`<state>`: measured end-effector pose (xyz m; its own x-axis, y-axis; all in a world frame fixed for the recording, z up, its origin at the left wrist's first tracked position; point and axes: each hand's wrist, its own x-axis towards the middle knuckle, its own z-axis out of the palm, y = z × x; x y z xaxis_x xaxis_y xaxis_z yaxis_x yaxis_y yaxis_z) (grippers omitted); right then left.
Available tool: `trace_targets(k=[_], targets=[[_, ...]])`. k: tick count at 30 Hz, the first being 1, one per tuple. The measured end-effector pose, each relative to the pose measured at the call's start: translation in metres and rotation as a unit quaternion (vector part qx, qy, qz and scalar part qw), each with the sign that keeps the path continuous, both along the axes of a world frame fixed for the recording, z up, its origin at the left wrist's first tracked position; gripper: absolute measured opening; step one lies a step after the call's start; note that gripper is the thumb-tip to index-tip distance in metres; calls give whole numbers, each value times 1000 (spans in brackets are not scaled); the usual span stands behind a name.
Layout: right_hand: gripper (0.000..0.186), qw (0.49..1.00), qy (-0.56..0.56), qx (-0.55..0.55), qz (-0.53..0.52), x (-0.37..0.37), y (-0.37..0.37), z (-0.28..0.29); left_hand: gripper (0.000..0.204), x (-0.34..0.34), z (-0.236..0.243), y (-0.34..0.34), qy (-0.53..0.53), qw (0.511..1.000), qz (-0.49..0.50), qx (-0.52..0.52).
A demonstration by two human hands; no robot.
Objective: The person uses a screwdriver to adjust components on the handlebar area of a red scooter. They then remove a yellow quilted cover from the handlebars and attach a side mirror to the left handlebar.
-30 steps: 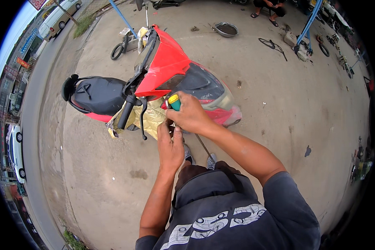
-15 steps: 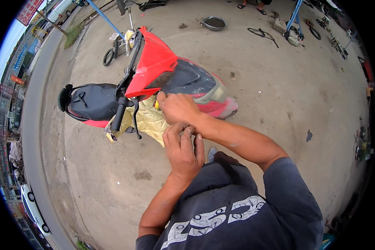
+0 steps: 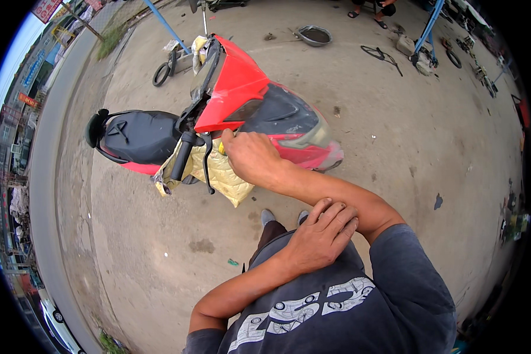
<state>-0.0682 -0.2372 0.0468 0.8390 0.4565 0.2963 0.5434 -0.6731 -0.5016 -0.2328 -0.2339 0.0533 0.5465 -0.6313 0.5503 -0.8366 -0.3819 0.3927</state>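
A red and black scooter [image 3: 236, 88] stands in front of me, its black handlebar grip [image 3: 184, 154] and brake lever [image 3: 207, 168] toward me. My right hand [image 3: 251, 156] is closed beside the edge of the red front panel. A small yellow piece [image 3: 221, 147] shows by its fingers; what the hand holds is mostly hidden. My left hand [image 3: 324, 236] lies across my right forearm, fingers bent and a little apart, fingertips touching the skin, with nothing in it. A pale yellow quilted cover [image 3: 230, 183] hangs below the handlebar.
On the concrete ground beyond the scooter are a basin of dark liquid [image 3: 315, 35], loose tyres [image 3: 161, 74] and a bicycle frame part [image 3: 380, 55]. Blue posts [image 3: 170, 26] rise there. Another person's sandalled feet [image 3: 380, 23] show at the top. A road [image 3: 47, 177] runs along the left.
My left hand has slid from the right wrist up along the forearm toward the elbow. My right hand stays at the panel. The view has shifted slightly, and both my shoes now show.
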Motion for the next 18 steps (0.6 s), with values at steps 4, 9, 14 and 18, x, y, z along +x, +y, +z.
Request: trace_targets(k=[4, 9, 14, 18], targets=[[17, 1000, 5, 1, 2, 4, 5, 2, 45, 13, -3, 15, -3, 1000, -8, 9], [18, 1000, 14, -10, 0, 8, 3, 3, 52, 26, 4, 38, 1, 996, 80, 34], [19, 996, 64, -55, 24, 8, 1, 18, 49, 50, 17, 80, -26, 947, 316, 50], [21, 997, 38, -55, 27, 9, 3, 9, 39, 52, 14, 78, -19, 951, 308, -12]])
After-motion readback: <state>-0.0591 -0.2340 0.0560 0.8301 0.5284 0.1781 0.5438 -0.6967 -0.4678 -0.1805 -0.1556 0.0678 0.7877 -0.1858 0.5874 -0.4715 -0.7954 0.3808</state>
